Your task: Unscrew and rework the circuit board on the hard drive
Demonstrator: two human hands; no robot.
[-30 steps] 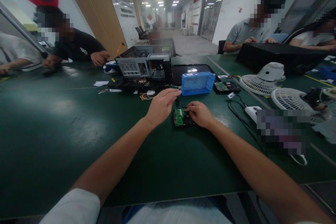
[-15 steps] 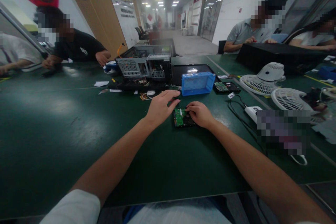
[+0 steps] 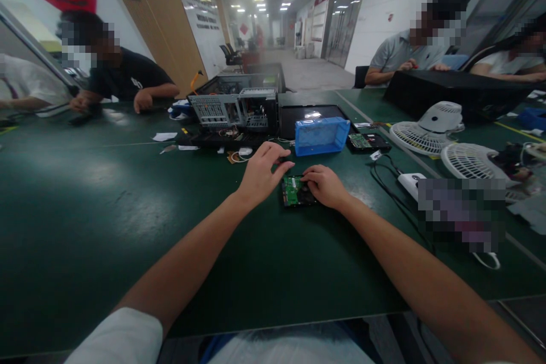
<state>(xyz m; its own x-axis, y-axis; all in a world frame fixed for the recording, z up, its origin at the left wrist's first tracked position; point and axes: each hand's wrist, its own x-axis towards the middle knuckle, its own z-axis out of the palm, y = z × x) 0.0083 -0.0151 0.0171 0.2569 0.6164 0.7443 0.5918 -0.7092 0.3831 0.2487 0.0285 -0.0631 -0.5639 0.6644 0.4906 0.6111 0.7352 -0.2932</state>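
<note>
HDD (image 3: 294,193) lay on the desk (image 3: 170,273) near of the blue bin (image 3: 322,137), right grip (image 3: 327,186) curled over its right end, hold unclear, left grip (image 3: 260,175) half parted beside its far-left corner, contents unclear; uneven right-side pressure risked skidding it.

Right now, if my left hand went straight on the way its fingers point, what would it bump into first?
Most likely the blue plastic bin, just ahead of the left hand. Depth and height are hard to judge from this single view, though.
</note>
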